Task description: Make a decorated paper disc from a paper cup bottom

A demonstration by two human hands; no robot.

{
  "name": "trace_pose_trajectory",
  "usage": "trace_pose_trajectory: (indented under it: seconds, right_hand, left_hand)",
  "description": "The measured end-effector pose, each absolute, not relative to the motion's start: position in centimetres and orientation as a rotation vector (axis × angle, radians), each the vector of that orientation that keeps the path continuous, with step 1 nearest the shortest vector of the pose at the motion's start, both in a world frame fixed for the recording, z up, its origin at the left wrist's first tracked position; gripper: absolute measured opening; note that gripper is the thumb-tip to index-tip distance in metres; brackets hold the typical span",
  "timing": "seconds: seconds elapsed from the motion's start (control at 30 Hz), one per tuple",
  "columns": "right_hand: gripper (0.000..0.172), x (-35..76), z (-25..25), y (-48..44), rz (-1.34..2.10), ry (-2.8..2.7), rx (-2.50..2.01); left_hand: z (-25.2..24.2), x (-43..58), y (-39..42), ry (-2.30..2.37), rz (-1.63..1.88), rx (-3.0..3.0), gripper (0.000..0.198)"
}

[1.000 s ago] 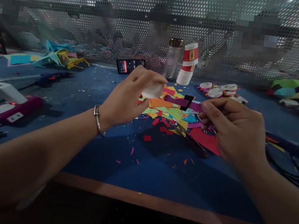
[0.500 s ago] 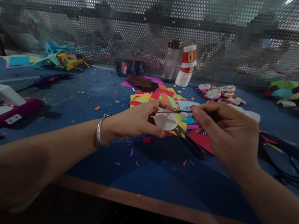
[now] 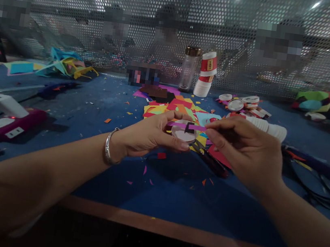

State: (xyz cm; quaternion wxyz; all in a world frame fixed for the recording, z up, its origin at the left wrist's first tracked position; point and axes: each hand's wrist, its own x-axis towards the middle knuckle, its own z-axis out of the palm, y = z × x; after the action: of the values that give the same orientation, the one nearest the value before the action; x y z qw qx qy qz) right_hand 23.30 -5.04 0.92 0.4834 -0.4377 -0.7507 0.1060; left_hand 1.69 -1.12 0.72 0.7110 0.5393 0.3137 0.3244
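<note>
My left hand pinches a small white round disc between thumb and fingers, above the blue table. My right hand is closed on a thin purple paper strip with a small black piece on it, and lays it across the top of the disc. Both hands hover just in front of a heap of coloured paper scraps. A silver bangle circles my left wrist.
Scissors lie under my right hand by a red sheet. Behind stand a clear bottle, stacked red-and-white paper cups and several white discs. A purple-and-white device sits left, cables right. A perforated metal screen closes the back.
My left hand came down from head height with the disc and turned it face up. My right hand brought the purple strip across onto the disc.
</note>
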Motion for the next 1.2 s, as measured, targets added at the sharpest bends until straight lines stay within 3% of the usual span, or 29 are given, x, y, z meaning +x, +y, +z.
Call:
trace_pose_trajectory:
  seconds: [0.33, 0.53, 0.93, 1.2]
  right_hand:
    - [0.003, 23.4, 1.2, -4.8, 0.376, -1.812, -1.085]
    - [0.006, 23.3, 1.7, -4.9, 0.513, -1.728, -1.119]
    - [0.006, 23.2, 1.9, -4.8, 0.555, -1.681, -1.109]
    - [0.013, 23.2, 1.7, -4.4, 0.779, -1.646, -1.102]
  left_hand:
    - [1.4, 1.3, -1.2, 0.681, 0.702, 1.162, 0.062]
    - [1.1, 0.6, -0.3, 0.584, 0.604, 1.156, 0.034]
    - [0.8, 0.9, 0.7, 0.720, 0.559, 0.929, 0.047]
    - [0.7, 0.8, 0.7, 0.667, 0.504, 0.980, 0.039]
